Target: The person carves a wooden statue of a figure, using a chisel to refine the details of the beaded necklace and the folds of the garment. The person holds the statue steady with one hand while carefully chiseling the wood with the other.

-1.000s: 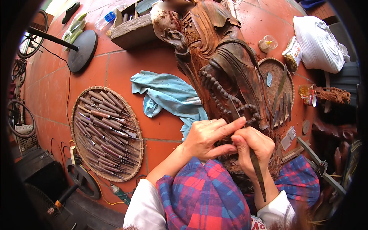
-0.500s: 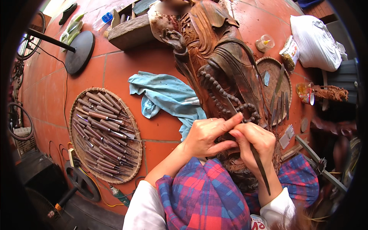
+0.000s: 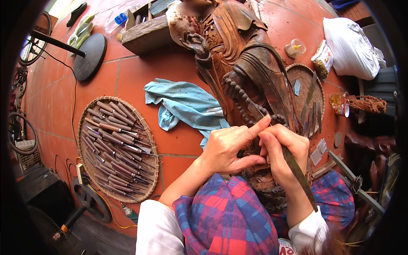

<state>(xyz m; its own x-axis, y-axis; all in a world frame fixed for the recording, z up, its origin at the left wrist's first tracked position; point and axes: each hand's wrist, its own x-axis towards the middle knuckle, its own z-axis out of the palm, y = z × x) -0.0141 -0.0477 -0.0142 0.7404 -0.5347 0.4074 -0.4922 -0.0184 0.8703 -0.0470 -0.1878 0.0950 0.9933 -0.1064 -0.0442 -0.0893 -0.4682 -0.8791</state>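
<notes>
A long, thin metal file (image 3: 296,172) slants across my right hand (image 3: 285,154), which is closed round it with the thumb along the near side. Its tail sticks out over my right wrist, and its narrow tip points at the bead string (image 3: 243,102) on a carved wooden statue (image 3: 231,55). My left hand (image 3: 227,148) meets the file from the left, its index finger pressed on the file near the tip. The left thumb stretches toward my right hand, and the other left fingers are folded and partly hidden. The statue lies on its back, its lower end between my legs.
At left stands a round woven tray (image 3: 155,170) of wood-handled carving tools. A blue cloth (image 3: 182,102) lies beside the statue. A second woven tray (image 3: 310,72) with files, a white sack (image 3: 350,49) and a glass (image 3: 338,102) sit at right. A black round base (image 3: 89,57) stands far left.
The file has turned, now showing its broad face instead of its edge, and its tail has swung right. Both hands have shifted slightly and stay on it.
</notes>
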